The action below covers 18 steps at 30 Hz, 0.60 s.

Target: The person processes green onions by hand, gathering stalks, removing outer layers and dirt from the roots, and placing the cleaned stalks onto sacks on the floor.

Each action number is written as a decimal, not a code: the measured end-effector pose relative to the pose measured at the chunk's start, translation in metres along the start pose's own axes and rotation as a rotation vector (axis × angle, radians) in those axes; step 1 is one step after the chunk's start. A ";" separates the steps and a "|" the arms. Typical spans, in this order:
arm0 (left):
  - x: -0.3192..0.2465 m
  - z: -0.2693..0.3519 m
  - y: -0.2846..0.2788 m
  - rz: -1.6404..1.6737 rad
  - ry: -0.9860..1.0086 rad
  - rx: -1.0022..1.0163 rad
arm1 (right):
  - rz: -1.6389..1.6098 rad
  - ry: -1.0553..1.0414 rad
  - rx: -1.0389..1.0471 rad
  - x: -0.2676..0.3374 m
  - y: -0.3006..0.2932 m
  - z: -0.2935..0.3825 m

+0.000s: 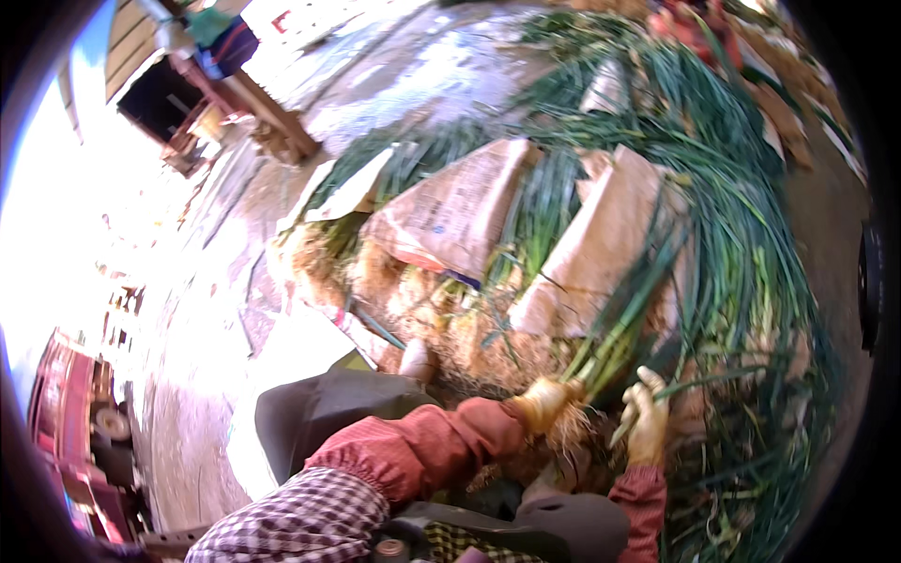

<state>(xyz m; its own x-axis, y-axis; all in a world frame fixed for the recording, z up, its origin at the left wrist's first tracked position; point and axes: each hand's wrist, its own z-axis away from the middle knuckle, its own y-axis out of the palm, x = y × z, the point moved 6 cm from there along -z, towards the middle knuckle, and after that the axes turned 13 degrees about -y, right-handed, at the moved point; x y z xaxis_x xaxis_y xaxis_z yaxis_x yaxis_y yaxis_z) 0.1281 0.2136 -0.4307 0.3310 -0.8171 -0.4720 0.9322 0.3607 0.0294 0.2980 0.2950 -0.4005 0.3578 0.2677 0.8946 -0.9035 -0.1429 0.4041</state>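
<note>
My left hand (545, 406), in a yellowish glove, grips a bunch of green onions (619, 317) just above its pale, stringy roots (570, 426). The green tops slant up and away to the right. Close by on the right, my gloved right hand (646, 419) has its fingers partly curled around a loose green onion leaf (711, 383), which sticks out on both sides. Before me lies a row of rooted green onions (464, 338), their roots towards me. Sheets of worn woven sacking (450, 211) and brownish wrapping (591, 246) partly cover their leaves.
A large heap of green onions (739, 211) curves along the right, with loose leaf trimmings (739, 485) beside my right knee. Another person in red (697, 32) is at the far end. A wooden post (271, 116) stands at upper left; a red vehicle (81, 429) is at far left.
</note>
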 end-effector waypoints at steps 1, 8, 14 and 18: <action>-0.010 0.024 0.017 0.230 -0.064 0.196 | 0.039 0.079 0.141 -0.011 0.020 0.013; 0.029 0.008 0.007 0.464 -0.263 0.593 | 0.186 0.290 0.413 -0.038 0.081 0.025; 0.011 -0.017 0.013 0.667 -0.228 0.651 | 0.822 -0.273 0.375 -0.043 0.078 0.010; -0.003 0.006 -0.018 0.699 -0.224 0.590 | 0.202 -0.102 0.306 -0.032 0.095 0.028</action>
<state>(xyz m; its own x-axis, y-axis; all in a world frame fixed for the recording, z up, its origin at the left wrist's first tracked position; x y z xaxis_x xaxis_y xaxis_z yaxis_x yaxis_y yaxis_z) 0.1110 0.2068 -0.4247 0.8067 -0.5910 -0.0005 0.4151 0.5660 0.7123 0.2068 0.2458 -0.3854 0.2155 0.1107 0.9702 -0.8512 -0.4655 0.2422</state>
